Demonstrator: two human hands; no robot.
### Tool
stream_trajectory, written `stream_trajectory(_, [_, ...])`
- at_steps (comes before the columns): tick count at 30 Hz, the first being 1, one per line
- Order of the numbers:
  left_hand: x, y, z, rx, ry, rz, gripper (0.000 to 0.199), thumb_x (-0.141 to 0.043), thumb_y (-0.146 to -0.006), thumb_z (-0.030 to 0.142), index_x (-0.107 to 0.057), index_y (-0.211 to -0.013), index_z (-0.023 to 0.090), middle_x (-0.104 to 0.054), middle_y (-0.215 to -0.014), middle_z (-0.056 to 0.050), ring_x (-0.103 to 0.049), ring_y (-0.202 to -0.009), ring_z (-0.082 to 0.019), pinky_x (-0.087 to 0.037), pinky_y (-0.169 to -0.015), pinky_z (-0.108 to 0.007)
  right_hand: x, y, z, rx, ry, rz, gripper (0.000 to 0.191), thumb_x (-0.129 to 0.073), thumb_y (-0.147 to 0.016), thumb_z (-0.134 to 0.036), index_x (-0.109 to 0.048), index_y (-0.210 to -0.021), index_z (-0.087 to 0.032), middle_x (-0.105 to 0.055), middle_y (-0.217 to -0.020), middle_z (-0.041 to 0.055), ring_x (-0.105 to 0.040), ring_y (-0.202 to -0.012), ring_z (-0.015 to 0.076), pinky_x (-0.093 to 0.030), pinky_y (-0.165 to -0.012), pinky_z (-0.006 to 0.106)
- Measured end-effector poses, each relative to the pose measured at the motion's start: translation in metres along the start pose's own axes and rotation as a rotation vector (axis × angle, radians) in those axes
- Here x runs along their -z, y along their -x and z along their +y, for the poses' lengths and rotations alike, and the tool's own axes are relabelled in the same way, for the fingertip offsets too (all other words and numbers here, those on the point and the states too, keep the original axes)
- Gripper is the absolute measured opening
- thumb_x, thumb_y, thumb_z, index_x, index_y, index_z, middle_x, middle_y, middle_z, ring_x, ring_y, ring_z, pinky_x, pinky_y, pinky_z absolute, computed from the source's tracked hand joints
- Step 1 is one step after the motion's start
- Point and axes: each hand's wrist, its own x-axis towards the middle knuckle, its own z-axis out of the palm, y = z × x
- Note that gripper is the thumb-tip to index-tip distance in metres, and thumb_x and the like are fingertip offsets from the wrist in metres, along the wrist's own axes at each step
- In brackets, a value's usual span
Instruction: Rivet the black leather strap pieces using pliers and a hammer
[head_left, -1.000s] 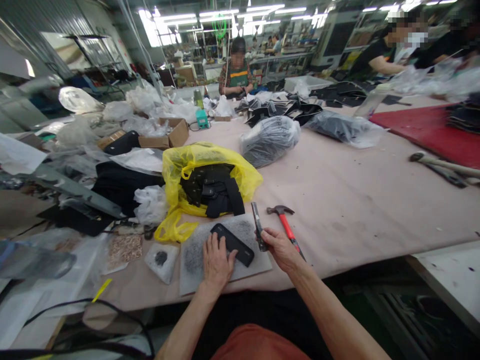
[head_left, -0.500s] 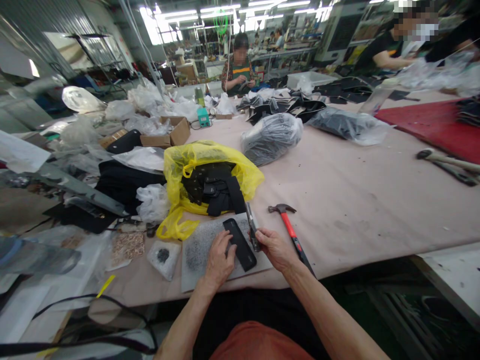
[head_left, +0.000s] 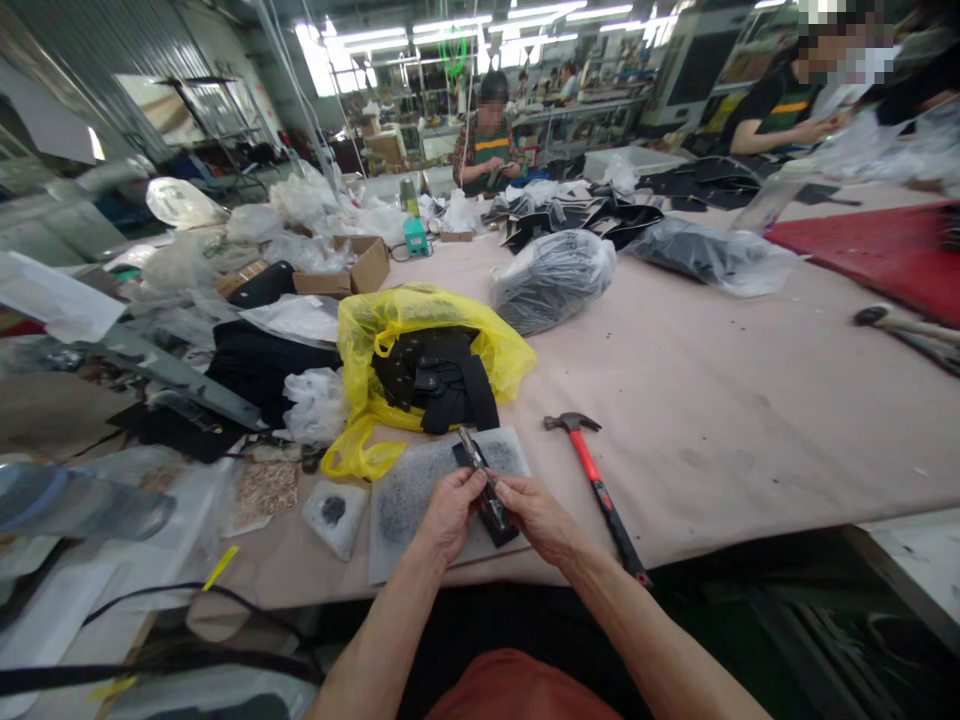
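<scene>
Over a dark, long flat piece point(head_left: 504, 535), my left hand point(head_left: 448, 512) and my right hand point(head_left: 536, 512) come together. Their fingers pinch a narrow, shiny metal bar-like tool point(head_left: 469, 446), tilted above the piece; its exact kind is unclear. The dark piece lies on a pale speckled board point(head_left: 397, 550) and is partly hidden by the tool and fingers. Right of the board lies a claw hammer point(head_left: 586, 460) with a red and black handle, its head pointing away from me.
Behind the board, a yellow plastic bag point(head_left: 517, 360) holds black straps and parts. To the left are small bags of metal pieces point(head_left: 264, 492) and black bits point(head_left: 334, 510). A wrapped dark bundle point(head_left: 551, 285) lies farther back. Co-workers point(head_left: 491, 140) sit across the table.
My left hand has left the dark piece and joined my right hand on the metal tool. The tool has moved left, over the piece. The view has shifted slightly.
</scene>
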Motion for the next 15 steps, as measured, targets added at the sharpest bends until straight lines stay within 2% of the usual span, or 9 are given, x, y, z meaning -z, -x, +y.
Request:
stream_trajectory(3, [0.005,0.002,-0.002,0.008,0.057,0.006,0.047,-0.088,-0.060,0.045,-0.073,-0.085,0.008,-0.069,-0.077,-0.006,-0.060,-0.069,-0.014,-0.046,-0.069,-0.024,-0.003,-0.001,0.004,-0.007,0.024,-0.019,0.048,-0.072,-0.075,-0.062,-0.069,-0.081,-0.015,-0.055,-0.068,-0.0004,-0.041,-0.061,0.0097,-0.031,-0.059,0.023])
stream_trajectory(7, [0.009,0.003,-0.005,0.006,0.066,0.017,0.047,-0.090,-0.060,0.042,-0.072,-0.087,0.009,-0.069,-0.081,-0.006,-0.062,-0.071,-0.014,-0.046,-0.070,-0.024,-0.007,-0.004,0.005,0.015,0.150,0.017,0.054,-0.068,-0.075,-0.068,-0.064,-0.073,-0.014,-0.047,-0.060,-0.0028,-0.036,-0.056,0.0092,-0.028,-0.055,0.023])
stream_trajectory(10, [0.013,-0.001,-0.005,-0.049,0.011,0.079,0.047,-0.088,-0.060,0.044,-0.070,-0.086,0.009,-0.069,-0.080,-0.007,-0.063,-0.071,-0.015,-0.048,-0.069,-0.026,-0.009,-0.008,0.004,0.031,0.283,0.034,0.053,-0.063,-0.078,-0.068,-0.064,-0.073,-0.015,-0.047,-0.060,-0.0026,-0.041,-0.056,0.0109,-0.033,-0.055,0.025])
stream_trajectory(13, [0.021,-0.007,-0.002,-0.124,-0.025,0.166,0.050,-0.084,-0.062,0.050,-0.063,-0.086,0.013,-0.070,-0.082,-0.007,-0.067,-0.073,-0.019,-0.052,-0.069,-0.030,-0.005,-0.011,0.005,0.063,0.481,0.056,0.044,-0.057,-0.085,-0.059,-0.066,-0.079,-0.017,-0.055,-0.066,0.0001,-0.050,-0.062,0.0149,-0.041,-0.060,0.028])
stream_trajectory(15, [0.029,-0.012,0.002,-0.156,-0.052,0.214,0.052,-0.081,-0.063,0.054,-0.058,-0.088,0.015,-0.070,-0.082,-0.006,-0.069,-0.071,-0.021,-0.055,-0.067,-0.032,0.001,-0.014,0.006,0.121,0.660,0.120,0.034,-0.054,-0.088,-0.048,-0.069,-0.086,-0.018,-0.062,-0.073,0.0025,-0.056,-0.070,0.0182,-0.044,-0.067,0.031])
